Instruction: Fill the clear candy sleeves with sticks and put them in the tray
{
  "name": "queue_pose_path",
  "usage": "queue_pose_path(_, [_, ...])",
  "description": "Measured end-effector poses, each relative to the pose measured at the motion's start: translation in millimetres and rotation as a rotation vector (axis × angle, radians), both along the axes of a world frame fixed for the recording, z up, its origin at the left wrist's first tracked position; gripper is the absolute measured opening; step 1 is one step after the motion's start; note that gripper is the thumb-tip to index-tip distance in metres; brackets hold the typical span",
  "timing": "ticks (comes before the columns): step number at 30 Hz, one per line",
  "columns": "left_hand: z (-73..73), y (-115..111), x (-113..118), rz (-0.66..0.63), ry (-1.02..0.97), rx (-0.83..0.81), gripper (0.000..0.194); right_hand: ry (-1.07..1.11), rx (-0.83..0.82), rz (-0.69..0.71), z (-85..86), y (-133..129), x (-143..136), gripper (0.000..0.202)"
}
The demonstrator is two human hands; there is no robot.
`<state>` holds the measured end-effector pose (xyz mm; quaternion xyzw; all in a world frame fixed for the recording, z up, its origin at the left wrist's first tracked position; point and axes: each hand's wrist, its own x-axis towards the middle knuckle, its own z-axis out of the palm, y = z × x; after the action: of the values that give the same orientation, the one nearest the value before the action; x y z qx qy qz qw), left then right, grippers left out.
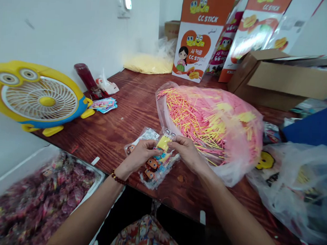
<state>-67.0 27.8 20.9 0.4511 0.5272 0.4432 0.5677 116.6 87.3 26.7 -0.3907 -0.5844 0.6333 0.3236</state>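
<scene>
Near the table's front edge, my left hand [142, 155] and my right hand [187, 152] come together, thumbs and fingers pinched on a small clear packet [164, 142]. A yellow piece shows in its upper part, with printed eyes or glasses above it. Beneath my hands lie several clear packets [151, 169] with brown cartoon figures; part of this pile is hidden by my fingers. Another clear packet [148, 133] with a grey-white print lies behind my left hand. Just beyond my right hand, a large open plastic bag [255, 123] spills thin pink and yellow sticks [185, 118].
A yellow minion-shaped fan [46, 101] stands at the left, beside a dark red bottle [86, 78] and printed sachets [104, 104]. Below left is a bin [102, 176] of wrapped pieces. Printed cartons [203, 37], an open cardboard box [286, 81] and a clear bag [291, 187] occupy the right.
</scene>
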Motion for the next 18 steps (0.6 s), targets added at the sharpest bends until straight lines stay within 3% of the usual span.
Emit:
queue_pose_path(7, [-14.3, -11.6, -14.2, -0.067, 0.081, -0.015, 0.03, -0.093, 0.008, 0.009, -3.2, -0.9, 4.0, 0.02])
queue_pose_path(10, [-30.7, -21.4, -16.5, -0.063, 0.268, 0.051, 0.035, -0.265, 0.035, 0.027, -16.9, -4.3, 11.0, 0.019])
queue_pose_path(14, [-48.1, -33.5, -14.0, -0.017, 0.56, 0.193, 0.048, -0.586, 0.205, 0.043, -34.0, -8.3, 21.8, 0.022])
queue_pose_path(18, [-54.1, -39.3, -9.9, -0.04, 0.709, 0.282, 0.055, -0.757, 0.304, 0.066, -28.5, -10.9, 22.2, 0.022])
